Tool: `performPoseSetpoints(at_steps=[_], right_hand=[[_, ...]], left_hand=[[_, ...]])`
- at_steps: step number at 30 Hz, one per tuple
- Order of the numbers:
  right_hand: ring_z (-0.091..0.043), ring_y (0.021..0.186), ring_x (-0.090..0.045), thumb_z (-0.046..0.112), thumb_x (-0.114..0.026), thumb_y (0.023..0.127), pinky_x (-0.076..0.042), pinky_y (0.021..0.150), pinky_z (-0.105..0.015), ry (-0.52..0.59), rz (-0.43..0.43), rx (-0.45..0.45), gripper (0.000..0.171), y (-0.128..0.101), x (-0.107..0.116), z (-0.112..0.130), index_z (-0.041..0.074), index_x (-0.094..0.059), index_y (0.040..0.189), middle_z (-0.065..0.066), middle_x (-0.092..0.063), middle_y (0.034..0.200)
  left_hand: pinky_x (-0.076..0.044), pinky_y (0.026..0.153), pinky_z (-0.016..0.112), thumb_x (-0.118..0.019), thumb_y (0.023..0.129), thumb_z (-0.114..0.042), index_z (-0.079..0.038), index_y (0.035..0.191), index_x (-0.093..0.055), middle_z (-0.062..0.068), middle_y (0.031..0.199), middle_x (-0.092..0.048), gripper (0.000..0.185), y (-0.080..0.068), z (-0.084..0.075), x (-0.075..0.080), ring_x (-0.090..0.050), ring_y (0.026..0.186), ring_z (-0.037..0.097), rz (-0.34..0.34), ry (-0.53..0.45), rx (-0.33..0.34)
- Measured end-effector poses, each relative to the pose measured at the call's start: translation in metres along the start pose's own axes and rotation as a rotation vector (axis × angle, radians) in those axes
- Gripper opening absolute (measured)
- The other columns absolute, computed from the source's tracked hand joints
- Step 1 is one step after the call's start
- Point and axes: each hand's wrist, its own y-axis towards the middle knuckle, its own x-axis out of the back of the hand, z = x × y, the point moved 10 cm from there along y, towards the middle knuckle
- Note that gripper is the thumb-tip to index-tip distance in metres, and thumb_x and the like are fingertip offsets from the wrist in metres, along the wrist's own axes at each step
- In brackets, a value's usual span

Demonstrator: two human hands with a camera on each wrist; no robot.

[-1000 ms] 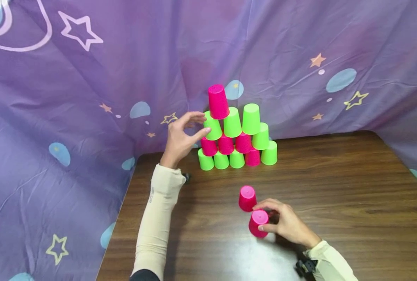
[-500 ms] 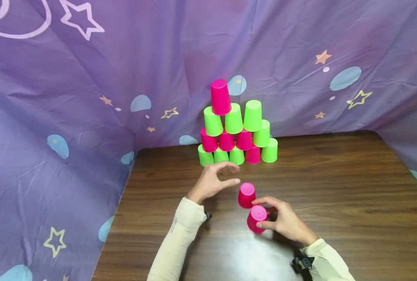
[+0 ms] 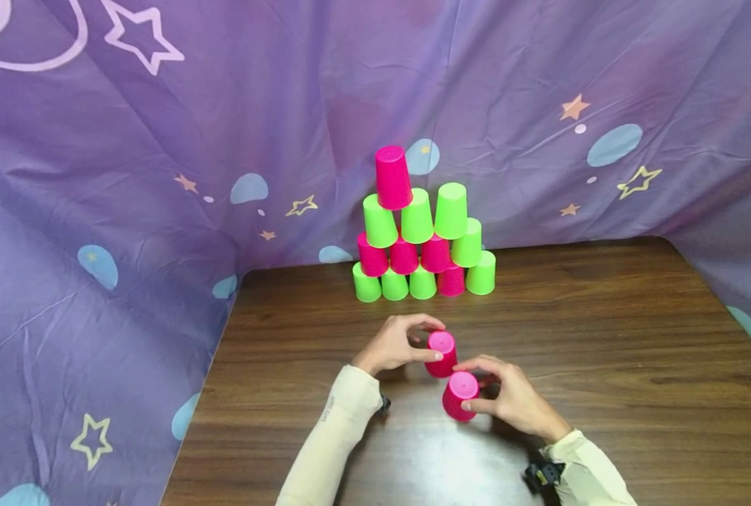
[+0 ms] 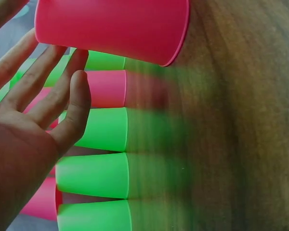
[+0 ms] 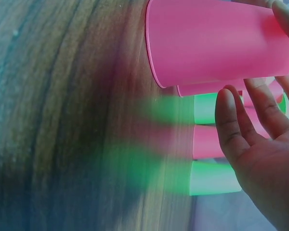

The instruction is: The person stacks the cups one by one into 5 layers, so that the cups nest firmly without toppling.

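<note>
Two upside-down pink cups stand on the table in the head view, one nearer and one slightly farther left. My left hand (image 3: 396, 346) pinches the farther pink cup (image 3: 441, 341), thumb at its front and fingers behind. In the left wrist view, fingertips meet the side of that cup (image 4: 113, 26). My right hand (image 3: 520, 404) holds the nearer pink cup (image 3: 461, 388) between thumb and fingers; the right wrist view shows the thumb against this cup's wall (image 5: 216, 43). Behind them rises a stack of upside-down green and pink cups, topped by a pink cup (image 3: 393, 178).
The stack's bottom row has a green cup (image 3: 481, 273) at its right end. A green cup (image 3: 451, 211) sits at the right of the third row. A purple patterned curtain (image 3: 287, 105) hangs behind the wooden table (image 3: 591, 337).
My left hand has come down from beside the upper stack, toward the front and right, to the farther pink cup. My right hand has stayed at the nearer cup.
</note>
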Motion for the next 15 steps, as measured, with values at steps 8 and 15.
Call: performPoseSetpoints(at_steps=[8,15], right_hand=[[0.000,0.094,-0.065,0.011,-0.089,0.073,-0.060,0.078,-0.026,0.002,0.010,0.005,0.047,0.0026,0.0016,0.0053,0.009,-0.070,0.116,-0.006,-0.074,0.108],[-0.003,0.090,-0.066,0.011,-0.089,0.073,-0.059,0.076,-0.025,-0.006,0.007,0.021,0.045,0.0049,0.0053,0.0102,0.007,-0.070,0.114,-0.004,-0.073,0.106]], left_hand=[[-0.060,0.093,0.041,-0.086,0.078,-0.017,-0.010,0.126,-0.067,0.007,0.120,-0.073,0.052,-0.0007,0.0041,-0.0051,-0.068,0.110,0.015,-0.013,-0.059,-0.006],[-0.061,0.090,0.036,-0.086,0.078,-0.017,-0.011,0.126,-0.067,0.009,0.119,-0.074,0.052,-0.0013,0.0086,-0.0066,-0.071,0.107,0.020,-0.025,-0.049,0.003]])
